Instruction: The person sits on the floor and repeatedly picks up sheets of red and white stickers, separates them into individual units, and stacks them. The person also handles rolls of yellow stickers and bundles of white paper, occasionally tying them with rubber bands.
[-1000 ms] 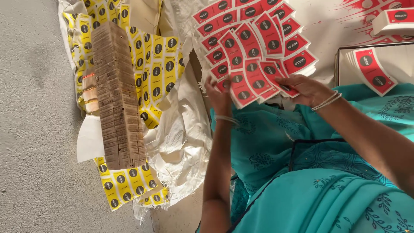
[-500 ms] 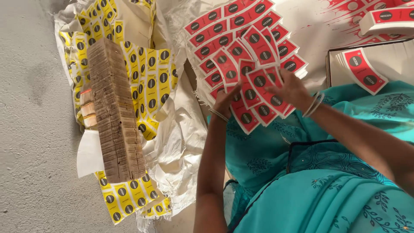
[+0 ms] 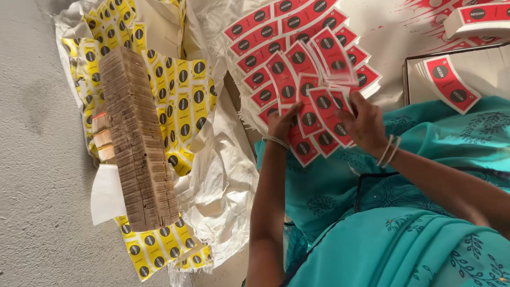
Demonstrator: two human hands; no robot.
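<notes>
Cardboard stack (image 3: pixel 139 143) sits over yellow labels (image 3: pixel 183 95) far left. Left hand (image 3: pixel 282 123), fingers curled, pinches fanned red labels (image 3: pixel 297 79) from below; right hand (image 3: pixel 364 125), wrist bent, grips their right edge, over the teal lap (image 3: pixel 340 191).

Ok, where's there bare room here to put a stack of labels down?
Bare grey floor runs free along the outer side of the long brown stack. Some crumpled white sheeting lies free between the yellow labels and the teal garment. It's crowded around the left hand and right hand, both fanning red labels.
</notes>
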